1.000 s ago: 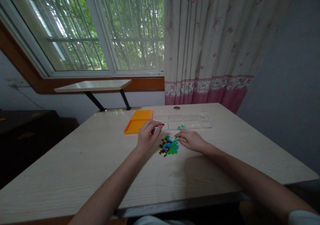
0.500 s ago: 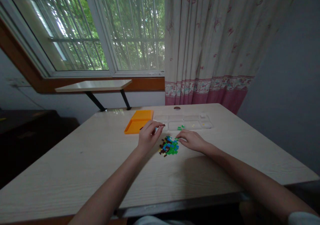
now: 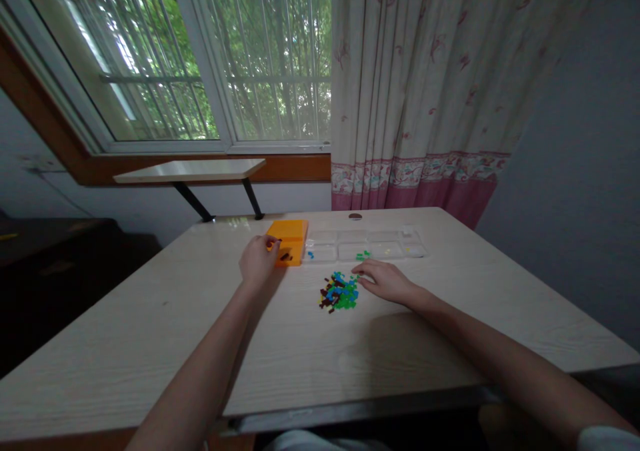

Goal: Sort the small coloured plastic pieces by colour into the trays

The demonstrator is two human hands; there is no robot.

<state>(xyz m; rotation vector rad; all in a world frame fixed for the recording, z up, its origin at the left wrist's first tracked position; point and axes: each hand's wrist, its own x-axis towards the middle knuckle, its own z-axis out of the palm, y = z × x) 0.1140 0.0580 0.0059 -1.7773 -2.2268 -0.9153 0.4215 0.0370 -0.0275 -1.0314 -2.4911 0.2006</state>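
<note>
My left hand (image 3: 257, 263) is over the orange tray (image 3: 295, 253), with thumb and fingers pinched on a small dark brown toy brick (image 3: 271, 243). Beneath its fingertips, a few more brown bricks (image 3: 285, 257) lie in the tray's front part. My right hand (image 3: 385, 281) rests at the right edge of a mixed pile of small bricks (image 3: 340, 294), brown, blue, green and yellow. Its fingers are closed together at a small green brick (image 3: 355, 276) by the fingertips.
Behind the pile lies a clear compartment tray (image 3: 327, 259) with a few blue, green and yellow bricks in separate compartments. A dark oval spot (image 3: 355, 217) is at the table's back edge. A raised shelf (image 3: 193, 171) stands at the back left, below the window.
My left hand has moved left from above the clear tray's edge to the orange tray, carrying the brown brick. My right hand has stayed beside the pile.
</note>
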